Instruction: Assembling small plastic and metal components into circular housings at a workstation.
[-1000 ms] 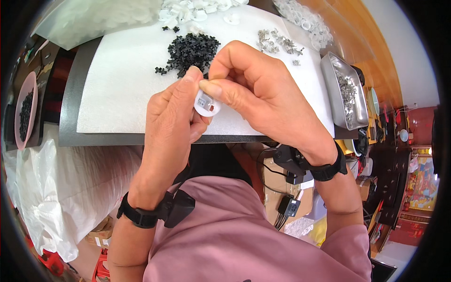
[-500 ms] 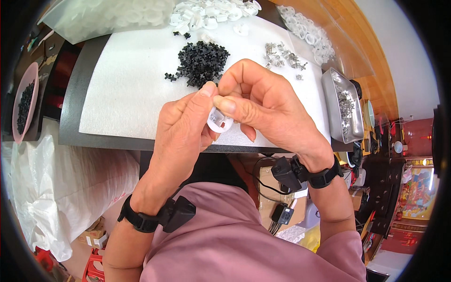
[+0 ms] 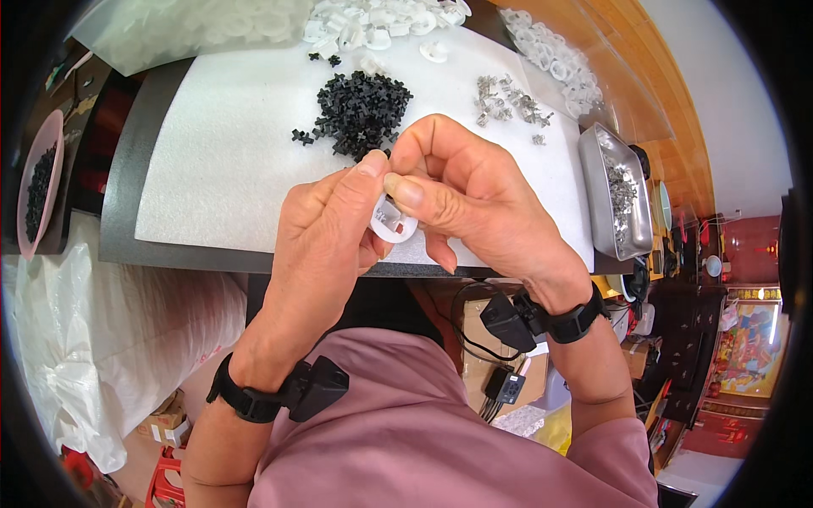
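Observation:
A round white plastic part (image 3: pixel 395 229) with a hollow, metallic-looking inside is held above the table's near edge. My left hand (image 3: pixel 326 222) pinches it from the left, thumb on top. On its other side my right hand (image 3: pixel 474 199) is closed too, thumb and forefinger pressed together at the part's upper rim. Whatever small piece may lie between those fingertips is hidden. Just beyond my hands lies a heap of small black cross-shaped pieces (image 3: pixel 360 108). Small metal clips (image 3: pixel 508 100) are scattered farther right on the white foam sheet (image 3: pixel 220 169).
More white plastic parts (image 3: pixel 373 25) are piled at the back, beside clear bags (image 3: pixel 195 34). A metal tray (image 3: pixel 631 241) of clips stands at the right, a pink bowl (image 3: pixel 52 140) of black pieces at the left. A wrapped bundle (image 3: pixel 127 313) sits below the table's left side.
Both hands keep the same pinching grip on the white part. The whole view has shifted slightly; the fingers have barely moved.

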Tool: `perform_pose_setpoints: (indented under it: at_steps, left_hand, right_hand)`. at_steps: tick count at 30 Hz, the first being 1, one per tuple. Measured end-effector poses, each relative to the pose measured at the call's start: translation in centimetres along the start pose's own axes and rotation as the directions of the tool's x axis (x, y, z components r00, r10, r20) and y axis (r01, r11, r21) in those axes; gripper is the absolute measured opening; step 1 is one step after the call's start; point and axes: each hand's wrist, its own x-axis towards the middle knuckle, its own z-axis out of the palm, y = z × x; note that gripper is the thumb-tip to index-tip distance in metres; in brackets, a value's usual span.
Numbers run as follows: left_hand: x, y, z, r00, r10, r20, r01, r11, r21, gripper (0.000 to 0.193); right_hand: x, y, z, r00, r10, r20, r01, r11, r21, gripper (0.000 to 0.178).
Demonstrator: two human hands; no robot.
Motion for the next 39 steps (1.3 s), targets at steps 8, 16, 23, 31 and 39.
perform_pose_setpoints:
  at_steps: [8, 16, 23, 31, 39]
  left_hand:
    - [0.1, -0.4, 0.8, 0.996, 0.076, -0.049, -0.071, 0.993, 0.093, 0.034]
    - [0.2, -0.3, 0.9, 0.996, 0.042, -0.073, -0.038, 0.998, 0.049, 0.039]
    - [0.2, -0.3, 0.5, 0.999, 0.041, -0.007, -0.041, 0.999, 0.022, 0.038]
    - [0.3, -1.0, 0.0, 0.994, 0.109, 0.01, -0.109, 0.989, 0.097, 0.04]
    - [0.6, -1.1, -0.5, 0.982, 0.155, 0.11, -0.163, 0.984, 0.071, 0.037]
  right_hand:
    - [-0.5, 0.9, 0.9, 0.956, -0.202, -0.211, 0.162, 0.968, -0.191, 0.019]
    - [-0.4, 1.9, 0.6, 0.677, -0.735, 0.038, 0.51, 0.431, -0.745, 0.01]
    - [-0.6, 1.8, 1.0, 0.666, -0.745, 0.033, 0.467, 0.383, -0.797, 0.012]
    - [-1.5, 1.0, 1.5, 0.917, -0.291, -0.273, 0.19, 0.921, -0.341, 0.004]
    - [-2.5, 0.4, 1.1, 0.926, -0.11, -0.36, 0.055, 0.985, -0.162, 0.011]
